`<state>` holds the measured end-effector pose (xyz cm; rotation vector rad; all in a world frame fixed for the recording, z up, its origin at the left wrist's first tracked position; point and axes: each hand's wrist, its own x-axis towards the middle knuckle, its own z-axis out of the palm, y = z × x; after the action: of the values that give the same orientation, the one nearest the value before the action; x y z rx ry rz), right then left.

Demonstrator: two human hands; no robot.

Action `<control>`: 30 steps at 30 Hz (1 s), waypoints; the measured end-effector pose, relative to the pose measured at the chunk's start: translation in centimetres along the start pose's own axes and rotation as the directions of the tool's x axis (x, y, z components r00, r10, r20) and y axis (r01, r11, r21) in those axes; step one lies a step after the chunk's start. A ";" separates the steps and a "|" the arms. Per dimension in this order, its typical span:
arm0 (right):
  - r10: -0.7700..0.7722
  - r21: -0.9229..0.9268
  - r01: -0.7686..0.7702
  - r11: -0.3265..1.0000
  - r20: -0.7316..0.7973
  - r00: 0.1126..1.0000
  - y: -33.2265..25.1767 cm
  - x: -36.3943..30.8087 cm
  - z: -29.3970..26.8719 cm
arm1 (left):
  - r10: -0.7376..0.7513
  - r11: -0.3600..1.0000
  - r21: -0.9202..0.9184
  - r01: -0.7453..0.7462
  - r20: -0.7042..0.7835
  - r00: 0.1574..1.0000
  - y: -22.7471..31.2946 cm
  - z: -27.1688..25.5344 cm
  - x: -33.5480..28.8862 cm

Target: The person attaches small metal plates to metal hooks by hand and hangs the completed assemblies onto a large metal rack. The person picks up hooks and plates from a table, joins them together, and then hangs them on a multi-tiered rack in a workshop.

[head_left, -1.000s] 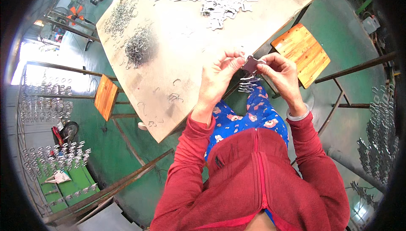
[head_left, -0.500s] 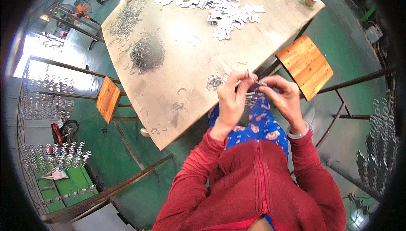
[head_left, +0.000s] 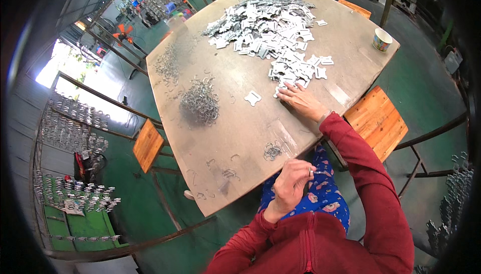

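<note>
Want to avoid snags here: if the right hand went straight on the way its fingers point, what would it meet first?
Probably the right hand would meet the flat metal plates at the heap's near end; exact depth is unclear.

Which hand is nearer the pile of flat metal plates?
Right. The right hand is at the near end of the pile of flat metal plates; the left hand is farther back toward the body, over the blue patterned trousers.
</note>
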<state>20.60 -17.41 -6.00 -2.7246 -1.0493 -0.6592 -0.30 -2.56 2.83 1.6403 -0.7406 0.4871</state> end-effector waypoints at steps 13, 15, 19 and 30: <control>0.566 0.898 -0.255 -0.357 0.426 0.706 -6.5 -4.0 -8.8 | -0.191 0.982 -0.019 0.190 -0.033 0.981 -2.2 -0.8 -1.0; 0.581 0.904 -0.282 -0.321 0.424 0.695 -7.8 -4.9 -10.6 | -0.175 0.985 -0.017 0.174 -0.026 0.984 -2.8 -0.7 -0.8; 0.629 0.888 -0.260 -0.380 0.454 0.631 -10.1 -6.1 -13.1 | -0.217 0.975 -0.047 0.216 -0.021 0.976 -3.3 0.0 -1.9; 0.708 0.919 -0.290 -0.269 0.392 0.588 -12.5 -6.7 -15.9 | -0.180 0.983 0.032 0.181 -0.037 0.983 -2.4 0.8 -1.5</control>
<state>2.37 -16.74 4.91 -1.2767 0.1004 -0.0058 0.22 -2.88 -0.04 1.7099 -0.5544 0.3992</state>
